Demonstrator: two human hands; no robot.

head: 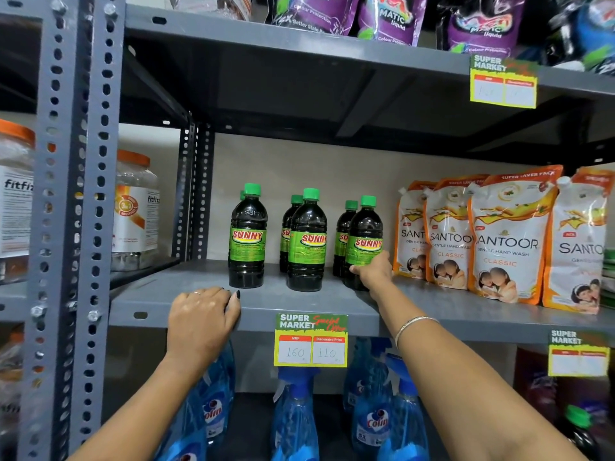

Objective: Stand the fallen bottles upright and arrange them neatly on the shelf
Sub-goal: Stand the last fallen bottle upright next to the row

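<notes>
Several dark Sunny bottles with green caps and green labels stand upright on the grey metal shelf [332, 302], in three front-and-back pairs. The left front bottle [248, 237] and the middle front bottle [307, 241] stand free. My right hand [374, 271] grips the lower part of the right front bottle [364, 237], fingers wrapped around its label. My left hand [201, 314] rests palm down on the shelf's front edge, left of the bottles, holding nothing. No bottle lies on its side in view.
Orange Santoor hand wash pouches [509, 237] stand close to the right of the bottles. A perforated grey upright [76, 194] and jars [136, 207] are at left. Purple detergent pouches [389, 18] sit on the shelf above, blue spray bottles [296, 414] below. A price tag [311, 341] hangs from the edge.
</notes>
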